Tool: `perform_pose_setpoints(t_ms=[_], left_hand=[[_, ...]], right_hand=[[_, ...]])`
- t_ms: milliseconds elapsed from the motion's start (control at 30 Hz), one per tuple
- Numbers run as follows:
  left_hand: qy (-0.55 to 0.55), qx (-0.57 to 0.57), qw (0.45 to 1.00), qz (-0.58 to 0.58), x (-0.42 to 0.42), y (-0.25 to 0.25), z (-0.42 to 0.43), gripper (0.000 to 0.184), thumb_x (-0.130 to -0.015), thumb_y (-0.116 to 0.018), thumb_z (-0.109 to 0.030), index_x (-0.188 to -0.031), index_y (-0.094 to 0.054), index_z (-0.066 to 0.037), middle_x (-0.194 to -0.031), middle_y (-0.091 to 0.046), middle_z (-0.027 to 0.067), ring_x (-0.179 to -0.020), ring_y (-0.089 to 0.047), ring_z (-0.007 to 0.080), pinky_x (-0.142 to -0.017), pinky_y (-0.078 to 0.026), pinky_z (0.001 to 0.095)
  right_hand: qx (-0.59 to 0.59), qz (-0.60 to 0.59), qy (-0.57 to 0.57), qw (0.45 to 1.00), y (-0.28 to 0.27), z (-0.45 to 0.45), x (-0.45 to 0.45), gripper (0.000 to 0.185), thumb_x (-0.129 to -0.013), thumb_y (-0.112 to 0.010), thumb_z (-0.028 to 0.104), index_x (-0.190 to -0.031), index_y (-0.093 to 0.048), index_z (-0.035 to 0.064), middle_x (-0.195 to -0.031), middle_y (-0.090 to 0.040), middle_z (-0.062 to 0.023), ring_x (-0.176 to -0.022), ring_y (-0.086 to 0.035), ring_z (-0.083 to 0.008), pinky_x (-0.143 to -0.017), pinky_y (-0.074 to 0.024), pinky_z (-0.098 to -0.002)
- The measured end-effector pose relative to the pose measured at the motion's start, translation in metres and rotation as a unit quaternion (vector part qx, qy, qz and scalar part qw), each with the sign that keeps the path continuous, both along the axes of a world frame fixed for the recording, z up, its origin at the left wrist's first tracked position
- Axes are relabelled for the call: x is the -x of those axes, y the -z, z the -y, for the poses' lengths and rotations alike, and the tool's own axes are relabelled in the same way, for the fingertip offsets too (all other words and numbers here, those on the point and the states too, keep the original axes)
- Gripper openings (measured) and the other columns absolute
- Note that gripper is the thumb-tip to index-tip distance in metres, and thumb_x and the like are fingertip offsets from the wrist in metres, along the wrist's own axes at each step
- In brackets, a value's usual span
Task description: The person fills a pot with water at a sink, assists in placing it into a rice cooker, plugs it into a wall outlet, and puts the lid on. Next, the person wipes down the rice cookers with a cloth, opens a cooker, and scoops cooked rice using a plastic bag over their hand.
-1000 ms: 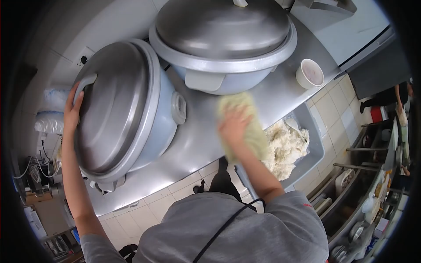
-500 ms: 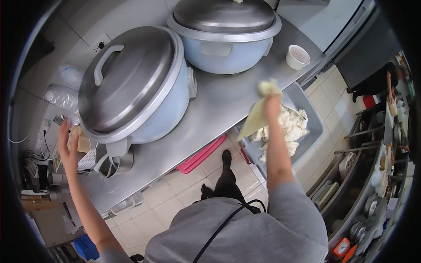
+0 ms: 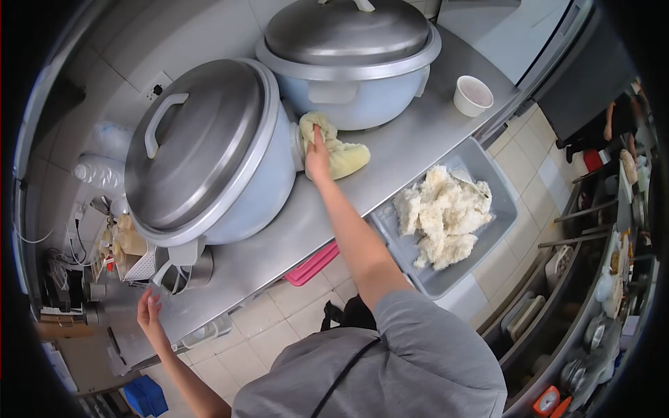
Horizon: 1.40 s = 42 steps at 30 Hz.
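Here, right fingers gripping yellow cloth beside a cooker, left fingers loosely parted, orange dial unreadable

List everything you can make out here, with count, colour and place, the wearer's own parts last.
Cloth: one, pale yellow-green, against left cooker's side
Lidded cookers: two, pale blue with silver lids, on counter
Counter: one, silver, centre
Cup: one, white, counter's far end
Tub: one, grey, right of counter
Rice-like mass: one heap, white, in tub
Blue box: one, blue, lower left
Dial scale: one, orange, lower right
Shelf items, right: too small to count
Shirt: one, grey, bottom centre
Right hand: one, bare, on cloth
Left hand: one, bare, empty, lower left
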State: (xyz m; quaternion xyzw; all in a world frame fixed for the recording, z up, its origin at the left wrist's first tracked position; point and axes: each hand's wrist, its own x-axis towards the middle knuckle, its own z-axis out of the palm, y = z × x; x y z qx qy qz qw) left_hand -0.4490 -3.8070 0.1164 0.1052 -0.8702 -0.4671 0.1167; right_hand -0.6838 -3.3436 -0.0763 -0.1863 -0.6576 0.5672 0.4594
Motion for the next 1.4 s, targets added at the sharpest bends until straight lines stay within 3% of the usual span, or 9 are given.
perform_pose_setpoints(t_ms=[133, 267, 333, 467, 600, 900, 1067, 1233, 1400], left_hand=[[0.007, 0.015, 1.000, -0.018, 0.006, -0.008, -0.010, 0.034, -0.089, -0.052, -0.029, -0.112, -0.056, -0.004, -0.114, -0.056, 0.0071, -0.097, -0.056, 0.0182, -0.081, -0.043, 0.0311], [-0.011, 0.042, 0.999, 0.004, -0.016, 0.007, 0.010, 0.035, -0.089, -0.052, -0.030, -0.110, -0.057, -0.003, -0.108, -0.058, 0.0071, -0.092, -0.058, 0.0170, -0.077, -0.045, 0.0289], [-0.035, 0.047, 0.998, 0.006, -0.025, 0.012, 0.008, 0.036, -0.089, -0.052, -0.032, -0.110, -0.057, -0.004, -0.105, -0.060, 0.0061, -0.090, -0.058, 0.0158, -0.074, -0.046, 0.0272], [-0.065, 0.020, 0.997, 0.039, -0.035, 0.017, -0.012, 0.032, -0.090, -0.051, -0.027, -0.109, -0.057, -0.002, -0.102, -0.060, 0.0070, -0.092, -0.057, 0.0165, -0.077, -0.043, 0.0276], [-0.058, 0.031, 0.996, 0.061, -0.030, 0.014, -0.041, 0.027, -0.090, -0.052, -0.022, -0.106, -0.058, -0.002, -0.097, -0.059, 0.0058, -0.091, -0.057, 0.0153, -0.078, -0.043, 0.0265], [-0.073, 0.027, 0.996, 0.031, -0.038, 0.012, -0.053, 0.026, -0.090, -0.050, -0.020, -0.105, -0.058, 0.000, -0.098, -0.061, 0.0075, -0.091, -0.059, 0.0166, -0.077, -0.045, 0.0274], [-0.081, -0.072, 0.994, 0.001, -0.041, 0.028, -0.041, 0.019, -0.088, -0.054, -0.009, -0.100, -0.059, 0.004, -0.094, -0.060, 0.0067, -0.087, -0.058, 0.0135, -0.079, -0.045, 0.0228], [-0.097, -0.075, 0.992, -0.036, -0.071, 0.033, -0.004, 0.018, -0.087, -0.055, -0.010, -0.099, -0.061, 0.001, -0.091, -0.061, 0.0058, -0.084, -0.059, 0.0121, -0.075, -0.044, 0.0223], [-0.163, -0.069, 0.984, -0.017, -0.144, 0.066, 0.059, 0.020, -0.086, -0.058, -0.015, -0.098, -0.062, 0.000, -0.086, -0.063, 0.0052, -0.081, -0.059, 0.0117, -0.071, -0.045, 0.0219]], right_hand=[[0.081, 0.281, -0.336, 0.895, -0.043, -0.102, -0.041, 0.033, -0.077, -0.055, 0.013, -0.106, -0.058, -0.0004, -0.097, -0.061, -0.0122, -0.095, -0.056, -0.0200, -0.084, -0.0417, -0.0326], [-0.153, 0.248, -0.087, 0.953, -0.068, -0.155, -0.087, 0.035, -0.080, -0.054, 0.020, -0.111, -0.055, 0.0056, -0.117, -0.051, -0.0237, -0.100, -0.056, -0.0292, -0.082, -0.0445, -0.0412], [-0.440, 0.449, 0.054, 0.776, -0.024, -0.118, -0.090, 0.039, -0.082, -0.051, 0.021, -0.121, -0.050, 0.0111, -0.128, -0.042, -0.0214, -0.112, -0.049, -0.0296, -0.092, -0.0391, -0.0420], [-0.494, 0.284, -0.380, 0.728, 0.011, -0.055, -0.063, 0.045, -0.080, -0.050, 0.017, -0.124, -0.048, 0.0092, -0.132, -0.040, -0.0183, -0.122, -0.036, -0.0339, -0.101, -0.0297, -0.0456], [-0.305, 0.100, -0.406, 0.856, 0.048, -0.050, 0.036, 0.048, -0.079, -0.048, 0.013, -0.126, -0.043, 0.0042, -0.131, -0.040, -0.0172, -0.119, -0.039, -0.0325, -0.101, -0.0298, -0.0438], [-0.640, 0.240, -0.199, 0.702, 0.022, 0.011, -0.107, 0.044, -0.080, -0.046, 0.013, -0.123, -0.046, 0.0074, -0.126, -0.038, -0.0188, -0.109, -0.038, -0.0401, -0.090, -0.0323, -0.0558], [-0.173, 0.228, -0.786, 0.548, -0.031, 0.020, -0.200, 0.030, -0.079, -0.052, 0.002, -0.108, -0.059, 0.0077, -0.111, -0.054, -0.0169, -0.106, -0.048, -0.0351, -0.092, -0.0376, -0.0395], [-0.376, 0.314, -0.375, 0.787, -0.045, -0.036, -0.149, 0.041, -0.086, -0.051, 0.028, -0.125, -0.047, 0.0160, -0.127, -0.045, -0.0168, -0.115, -0.043, -0.0368, -0.094, -0.0356, -0.0440], [-0.641, 0.402, -0.124, 0.642, -0.003, 0.033, -0.164, 0.057, -0.085, -0.046, 0.048, -0.135, -0.033, 0.0231, -0.135, -0.036, -0.0155, -0.122, -0.035, -0.0370, -0.090, -0.0335, -0.0558]])
